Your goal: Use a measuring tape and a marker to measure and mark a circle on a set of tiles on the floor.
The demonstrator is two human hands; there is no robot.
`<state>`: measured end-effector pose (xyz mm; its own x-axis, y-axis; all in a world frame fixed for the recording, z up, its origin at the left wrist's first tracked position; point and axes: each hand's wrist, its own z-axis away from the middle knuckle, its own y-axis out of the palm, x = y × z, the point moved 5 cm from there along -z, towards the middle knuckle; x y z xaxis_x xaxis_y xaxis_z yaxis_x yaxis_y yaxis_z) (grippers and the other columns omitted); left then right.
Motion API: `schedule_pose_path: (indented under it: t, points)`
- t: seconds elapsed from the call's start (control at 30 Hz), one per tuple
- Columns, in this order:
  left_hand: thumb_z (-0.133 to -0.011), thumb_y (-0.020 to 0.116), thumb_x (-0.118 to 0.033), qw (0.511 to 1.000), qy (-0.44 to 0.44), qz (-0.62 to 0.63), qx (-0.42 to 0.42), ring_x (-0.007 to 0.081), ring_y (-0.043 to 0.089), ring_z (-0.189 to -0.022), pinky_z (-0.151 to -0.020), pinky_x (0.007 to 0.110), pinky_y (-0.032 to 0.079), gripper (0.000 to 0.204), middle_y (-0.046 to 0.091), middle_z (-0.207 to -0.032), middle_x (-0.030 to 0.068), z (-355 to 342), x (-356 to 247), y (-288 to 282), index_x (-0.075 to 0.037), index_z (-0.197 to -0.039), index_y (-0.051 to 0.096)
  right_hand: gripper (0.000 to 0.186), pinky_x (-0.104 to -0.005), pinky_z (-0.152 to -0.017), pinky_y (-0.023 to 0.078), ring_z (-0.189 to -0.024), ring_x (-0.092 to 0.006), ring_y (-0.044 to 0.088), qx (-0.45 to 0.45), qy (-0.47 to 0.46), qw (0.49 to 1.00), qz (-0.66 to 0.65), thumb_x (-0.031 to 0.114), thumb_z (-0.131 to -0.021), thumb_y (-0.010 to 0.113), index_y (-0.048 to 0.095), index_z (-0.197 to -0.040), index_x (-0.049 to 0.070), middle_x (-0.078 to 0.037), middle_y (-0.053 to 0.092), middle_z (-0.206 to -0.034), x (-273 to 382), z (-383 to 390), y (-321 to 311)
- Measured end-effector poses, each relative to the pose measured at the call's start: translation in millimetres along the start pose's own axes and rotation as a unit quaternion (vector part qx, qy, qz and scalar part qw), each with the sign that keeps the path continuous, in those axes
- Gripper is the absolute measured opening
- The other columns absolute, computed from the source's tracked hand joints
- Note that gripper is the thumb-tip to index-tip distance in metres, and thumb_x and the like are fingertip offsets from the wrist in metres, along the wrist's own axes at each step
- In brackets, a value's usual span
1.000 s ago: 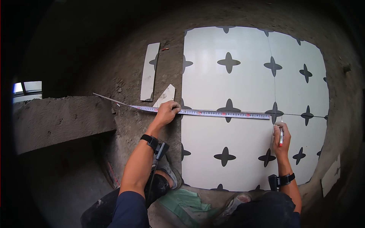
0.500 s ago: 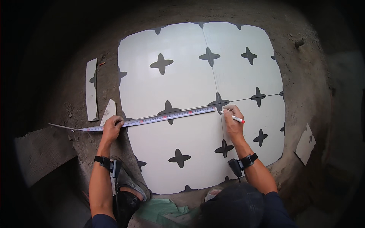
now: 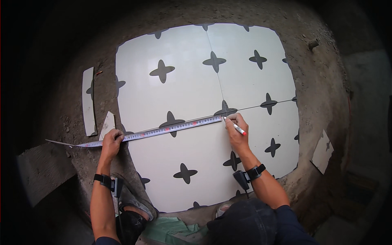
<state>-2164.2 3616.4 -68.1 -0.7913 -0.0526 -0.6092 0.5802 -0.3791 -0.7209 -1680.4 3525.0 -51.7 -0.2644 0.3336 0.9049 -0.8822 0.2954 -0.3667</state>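
Observation:
A long tape measure [image 3: 176, 126] lies across white floor tiles with dark four-petal shapes [image 3: 175, 94], just below the horizontal seam. My left hand [image 3: 112, 143] pinches the tape at the tiles' left edge, over the bare floor. My right hand [image 3: 238, 132] grips a white marker with a red cap end [image 3: 239, 128], its tip at the tape's right end, near the crossing of the seams. A white triangular offcut [image 3: 108, 122] lies beside my left hand, partly under the tape.
A long tile strip [image 3: 87, 102] lies at the left, a tile piece [image 3: 320, 153] at the right, and a short stub [image 3: 313, 44] at upper right. A concrete ledge [image 3: 45, 171] is at lower left; green cloth [image 3: 165, 230] lies at the bottom.
My right hand with the marker has moved up to the tape's end. My left hand stays on the tape. The view has shifted, so the tiles appear further left.

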Motion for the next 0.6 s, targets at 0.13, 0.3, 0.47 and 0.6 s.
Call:
schedule_pose_path:
  t: [0.13, 0.3, 0.47, 0.6]
  points:
    - [-0.089, 0.067, -0.003, 1.0, -0.003, -0.002, 0.002, 0.0197, 0.059, -0.077, -0.073, 0.033, 0.047, 0.009, 0.061, -0.081, 0.0105, -0.3, 1.1, 0.1, 0.005, -0.088, 0.064, 0.015, -0.0258, -0.057, 0.04, -0.064, -0.0058, 0.048, 0.012, 0.008, 1.0, 0.015, 0.015, -0.096, 0.06, 0.061, -0.093, 0.0, 0.001, 0.055, -0.069, 3.4, 0.1, 0.8]
    - [-0.089, 0.068, -0.004, 1.0, -0.009, -0.005, 0.004, 0.0204, 0.06, -0.078, -0.073, 0.034, 0.047, 0.009, 0.062, -0.081, 0.011, -0.7, -1.6, 0.1, 0.005, -0.089, 0.064, 0.018, -0.0308, -0.055, 0.043, -0.055, -0.0115, 0.052, -0.004, -0.022, 0.999, 0.029, 0.017, -0.096, 0.061, 0.06, -0.09, 0.0, -0.004, 0.055, -0.06, 4.3, -2.7, 2.8]
    - [-0.088, 0.068, -0.004, 1.0, -0.016, -0.01, 0.003, 0.0207, 0.061, -0.078, -0.073, 0.034, 0.047, 0.01, 0.063, -0.081, 0.0113, -0.2, 1.0, -1.0, 0.005, -0.089, 0.064, 0.017, -0.0322, -0.054, 0.043, -0.054, -0.0142, 0.053, 0.005, -0.029, 0.999, 0.045, 0.017, -0.096, 0.061, 0.06, -0.089, 0.001, -0.006, 0.056, -0.06, 6.6, -3.3, 4.6]
    - [-0.088, 0.068, -0.003, 1.0, -0.013, -0.006, 0.004, 0.0207, 0.061, -0.078, -0.073, 0.034, 0.048, 0.009, 0.063, -0.081, 0.0113, -0.7, -0.2, -0.5, 0.005, -0.088, 0.064, 0.018, -0.0331, -0.054, 0.043, -0.053, -0.0161, 0.053, 0.004, -0.044, 0.997, 0.06, 0.017, -0.096, 0.061, 0.06, -0.088, 0.001, -0.007, 0.056, -0.06, 7.7, -3.3, 4.3]
